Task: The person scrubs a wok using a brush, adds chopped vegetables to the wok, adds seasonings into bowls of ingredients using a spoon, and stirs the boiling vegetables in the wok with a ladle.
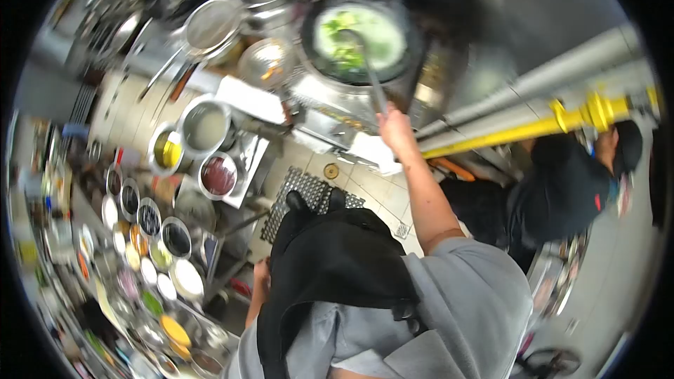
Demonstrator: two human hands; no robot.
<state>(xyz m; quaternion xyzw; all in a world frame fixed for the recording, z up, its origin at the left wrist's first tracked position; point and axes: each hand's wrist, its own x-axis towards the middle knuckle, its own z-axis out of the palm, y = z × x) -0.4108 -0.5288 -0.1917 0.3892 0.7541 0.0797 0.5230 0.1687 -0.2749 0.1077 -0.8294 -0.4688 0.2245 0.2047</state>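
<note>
My right hand (395, 130) is wrapped round the handle of a long metal ladle (373, 74). The ladle's bowl end dips into a dark wok (309, 42) on the stove. Pale, milky liquid (387, 36) and bright green vegetables (342, 56) are in the wok. Low at my left side, my left hand (262, 271) is beside the metal counter with its many pots; its fingers are too small and partly hidden to read. A white cloth (375, 151) hangs or lies at the stove's front edge, just below my right hand.
Left of the stove are a sieve (213, 24), a bowl with orange bits (265, 63) and pots of yellow (167, 149) and red (217, 174) contents. A yellow pipe (519, 133) runs along the right. Another person in dark clothes (562, 189) is there. A perforated mat (309, 200) covers floor tiles.
</note>
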